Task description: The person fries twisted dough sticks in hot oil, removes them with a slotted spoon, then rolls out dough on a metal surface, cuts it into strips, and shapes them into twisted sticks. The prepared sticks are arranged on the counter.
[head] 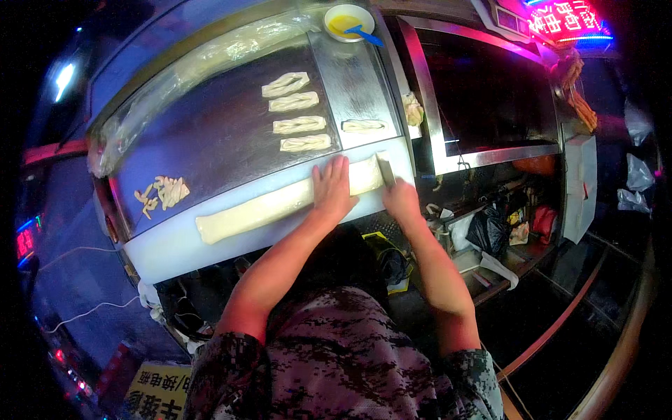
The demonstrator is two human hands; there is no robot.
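A long, flattened strip of pale dough [262, 209] lies across a white cutting board [163, 257] before me. My left hand [333, 188] rests flat on the dough toward its right part, fingers pointing away from me. In my right hand [402, 201] is the handle of a knife [386, 170], its blade upright at the dough's right end. Whether the blade has gone through the dough cannot be made out. Beyond the board, several slit dough pieces [299, 125] lie in a column on the dark worktop, and one more dough piece [363, 126] sits on the metal panel [349, 68].
A bowl of yellow liquid [336, 14] with a blue-handled brush [367, 35] stands at the far edge. Dough scraps [170, 193] lie at the left. Clear plastic sheeting [210, 60] borders the worktop's back. On the right is a metal-framed dark pan or vat [488, 84].
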